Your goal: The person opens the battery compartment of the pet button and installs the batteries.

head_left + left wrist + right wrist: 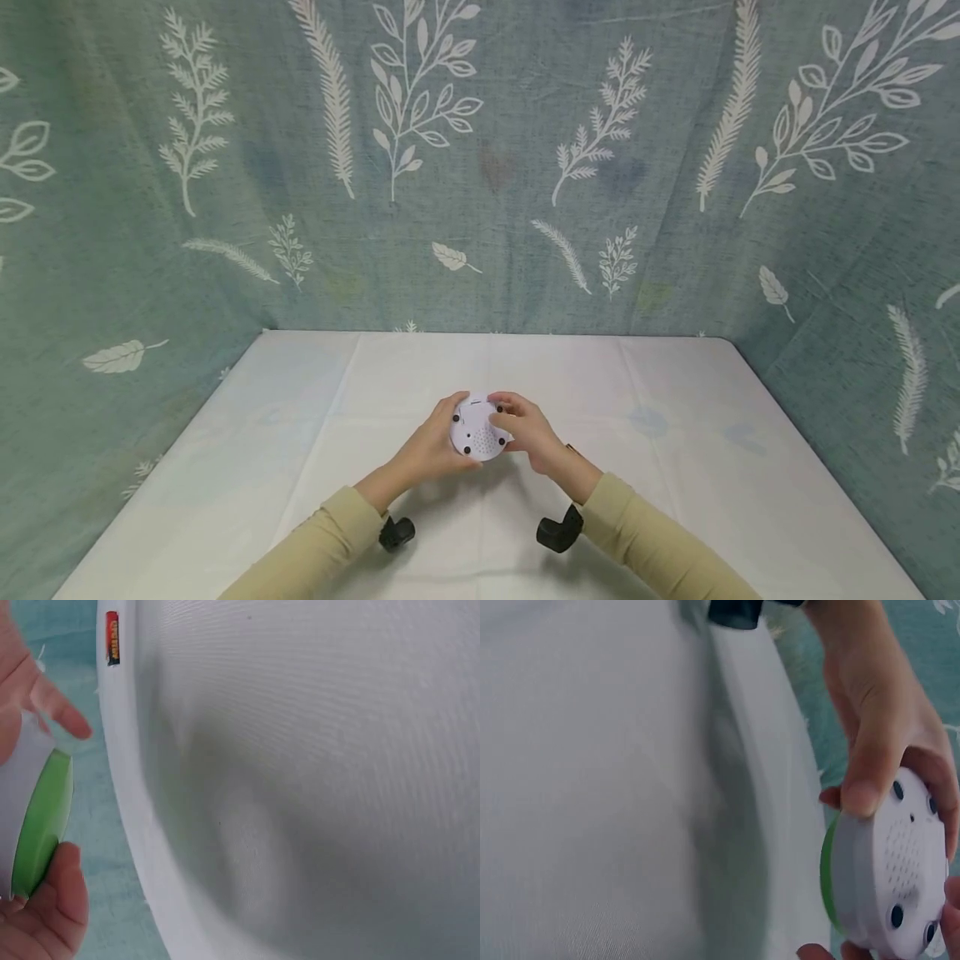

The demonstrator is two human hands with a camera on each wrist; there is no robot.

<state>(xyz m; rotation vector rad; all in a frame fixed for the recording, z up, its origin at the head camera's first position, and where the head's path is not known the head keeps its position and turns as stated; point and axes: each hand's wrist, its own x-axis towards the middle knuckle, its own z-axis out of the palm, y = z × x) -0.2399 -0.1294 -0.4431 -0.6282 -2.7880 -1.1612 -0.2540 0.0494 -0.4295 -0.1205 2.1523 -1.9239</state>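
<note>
A round white device [478,433] with black feet and a patch of small speaker holes is held up over the table, its underside facing the head camera. Its opposite side is green, as the left wrist view shows at the device's green side [46,817]. My left hand [433,443] grips it by the left edge, with fingers at the top and thumb below. On the right edge, my right hand [531,432] pinches it, one finger lying across the underside. The right wrist view shows the left thumb [866,780] pressed on the white side wall.
A white cloth covers the table [360,383]. A patterned teal curtain [487,208] hangs behind and at both sides. Black wrist cameras [558,530] sit under the forearms. A small red-and-black cylinder like a battery [112,637] lies near the cloth's edge.
</note>
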